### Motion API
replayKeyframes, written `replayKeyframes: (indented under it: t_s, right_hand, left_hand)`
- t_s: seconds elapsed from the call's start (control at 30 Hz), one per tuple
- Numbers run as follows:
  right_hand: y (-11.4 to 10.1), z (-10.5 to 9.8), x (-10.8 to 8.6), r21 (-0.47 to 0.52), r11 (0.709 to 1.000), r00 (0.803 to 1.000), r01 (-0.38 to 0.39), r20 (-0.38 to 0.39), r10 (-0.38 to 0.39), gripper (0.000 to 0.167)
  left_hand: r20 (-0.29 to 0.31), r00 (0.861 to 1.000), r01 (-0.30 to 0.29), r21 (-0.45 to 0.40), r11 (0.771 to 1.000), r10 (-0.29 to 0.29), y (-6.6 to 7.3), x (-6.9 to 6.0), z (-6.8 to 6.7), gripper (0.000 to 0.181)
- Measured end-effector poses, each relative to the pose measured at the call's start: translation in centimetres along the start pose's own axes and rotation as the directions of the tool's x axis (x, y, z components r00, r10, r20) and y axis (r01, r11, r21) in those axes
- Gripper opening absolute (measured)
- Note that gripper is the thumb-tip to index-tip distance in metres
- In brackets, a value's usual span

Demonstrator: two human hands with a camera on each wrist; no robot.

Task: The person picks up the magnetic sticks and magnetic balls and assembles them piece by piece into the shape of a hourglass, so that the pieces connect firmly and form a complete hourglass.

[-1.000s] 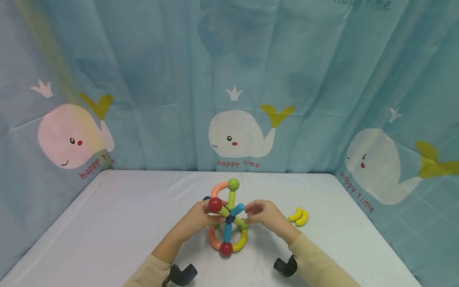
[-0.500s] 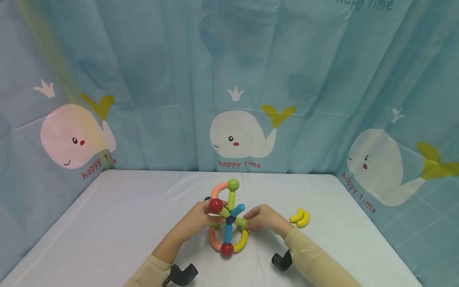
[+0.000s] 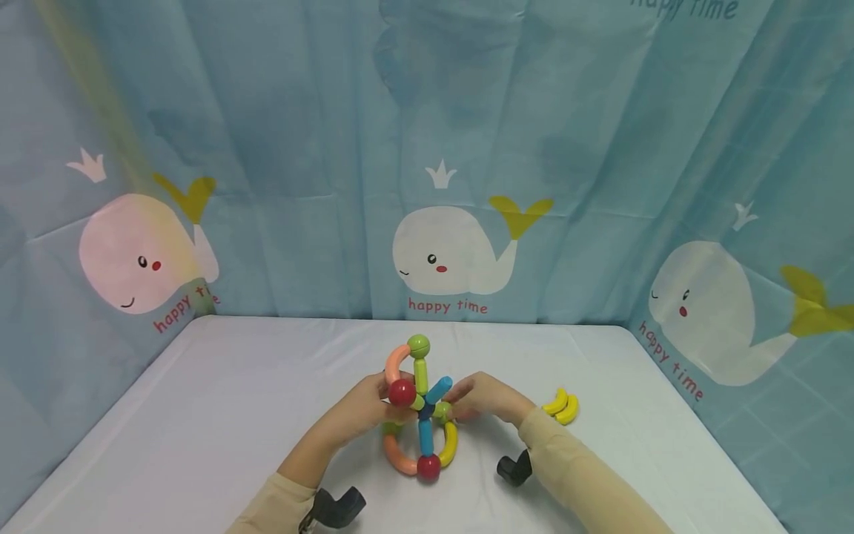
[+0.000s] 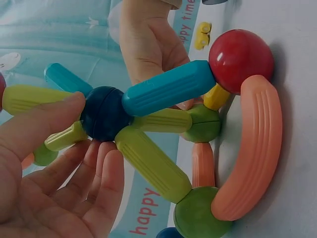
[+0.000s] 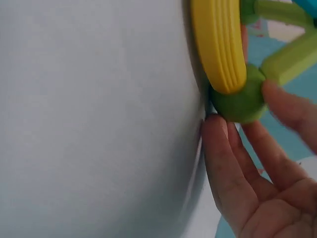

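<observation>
A magnetic stick-and-ball toy stands on the white table, its rods meeting at a dark blue ball (image 4: 102,114). My left hand (image 3: 363,408) holds it at this hub, thumb on top and fingers underneath. On the toy's right side, my right hand (image 3: 490,397) grips a green ball (image 5: 242,101) between thumb and fingers. A yellow curved rod (image 5: 220,44) joins that ball to the lower red ball (image 3: 428,467). A blue rod (image 3: 439,389) sticks up from the hub with its outer end free. Another red ball (image 3: 402,393) and a green ball (image 3: 419,345) sit higher up.
Two yellow curved rods (image 3: 565,408) lie on the white table (image 3: 200,430) to the right of my right hand. Behind the table hangs a blue curtain (image 3: 300,148) printed with whales. Black wrist mounts (image 3: 339,508) hang below both forearms.
My right hand has moved from beside the free blue rod down to the green ball. The toy has turned slightly: its top green ball shifted left, its bottom red ball slightly right.
</observation>
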State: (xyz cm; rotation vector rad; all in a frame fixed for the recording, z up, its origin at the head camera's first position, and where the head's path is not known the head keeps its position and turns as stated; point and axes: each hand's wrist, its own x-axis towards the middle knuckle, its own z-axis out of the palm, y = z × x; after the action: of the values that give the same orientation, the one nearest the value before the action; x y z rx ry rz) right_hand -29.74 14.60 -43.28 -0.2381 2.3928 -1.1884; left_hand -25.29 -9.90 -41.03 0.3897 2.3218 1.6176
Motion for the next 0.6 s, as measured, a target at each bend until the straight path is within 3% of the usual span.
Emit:
replayKeyframes:
  t_s: [0.17,0.3,0.47,0.6]
  right_hand:
    - [-0.7,-0.4,1.8,0.074,0.997,0.995,0.015,-0.101,-0.008,0.026]
    - [-1.5,-0.5,3.5,0.070,0.997,0.984,0.039,-0.175,-0.026,0.033]
    - [-2.0,-0.5,4.8,0.068,0.995,0.981,0.068,-0.185,-0.054,0.040]
    - [-2.0,-0.4,5.6,0.087,0.991,0.983,0.098,-0.163,-0.083,0.040]
  left_hand:
    - [0.013,1.000,-0.006,-0.001,1.000,0.006,0.1,-0.1,-0.2,0.064]
    - [0.037,0.999,-0.005,-0.003,1.000,0.005,0.1,-0.2,-0.4,0.056]
    - [0.075,0.997,-0.017,0.048,0.999,0.013,0.0,-0.4,-1.3,0.047]
    - [0.051,0.998,-0.045,0.101,0.994,0.040,-0.4,-0.3,-2.8,0.040]
